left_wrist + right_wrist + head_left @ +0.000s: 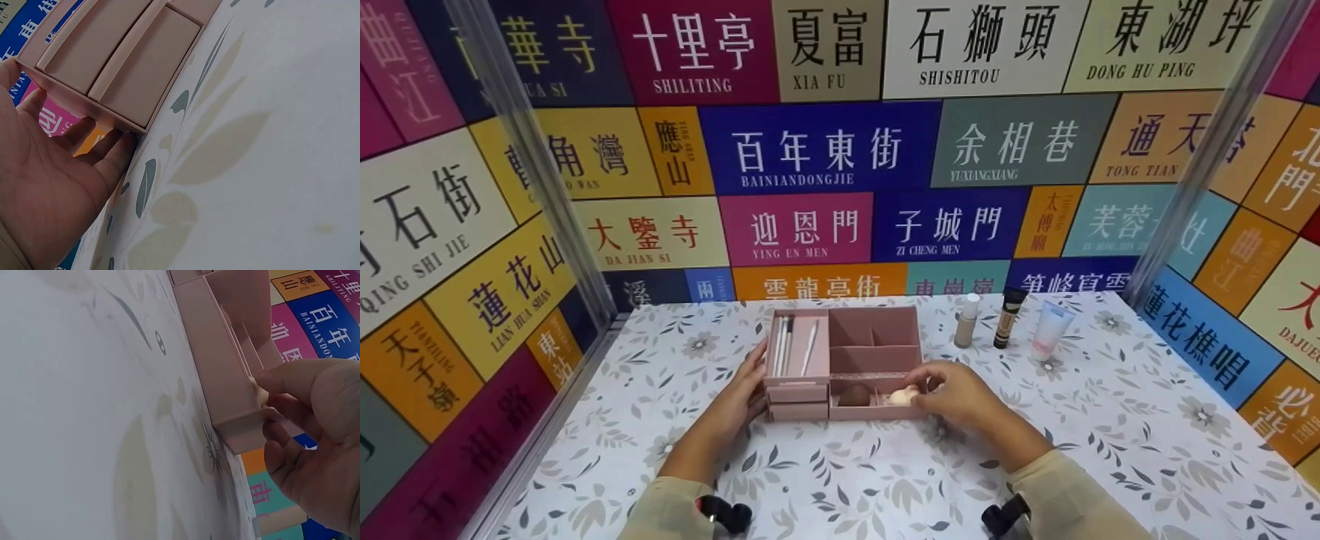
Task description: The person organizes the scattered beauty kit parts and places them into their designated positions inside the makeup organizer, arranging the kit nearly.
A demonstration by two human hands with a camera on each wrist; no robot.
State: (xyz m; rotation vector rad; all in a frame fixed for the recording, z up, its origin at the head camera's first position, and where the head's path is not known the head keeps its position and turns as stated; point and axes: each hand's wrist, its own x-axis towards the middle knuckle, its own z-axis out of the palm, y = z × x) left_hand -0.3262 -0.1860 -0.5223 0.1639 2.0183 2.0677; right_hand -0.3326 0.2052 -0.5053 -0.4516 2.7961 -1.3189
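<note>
Back wall [877, 150] — Chinese chars + romanized names on color panels. Top row incl. SHILITING on maroon panel [694, 51], XIA FU on tan panel [831, 49], SHISHITOU on white panel [981, 49], DONG HU PING on pale-yellow panel [1159, 49]. Next row: BAINIANDONGJIE on blue panel [819, 148], YUXIANGXIANG on gray panel [1022, 140]. Under that — YING EN MEN on pink panel [796, 227], ZI CHENG MEN on 2nd blue panel [950, 223]. L side wall [457, 262]: LIAN HUA SHAN on yellow panel [502, 292]. Label on dark tube [1009, 321] too sm. to read.

Free tabletop [870, 472] lies in front of the pink organizer [798, 394]; 3 upright containers [1006, 324] obstruct its right rear.
</note>
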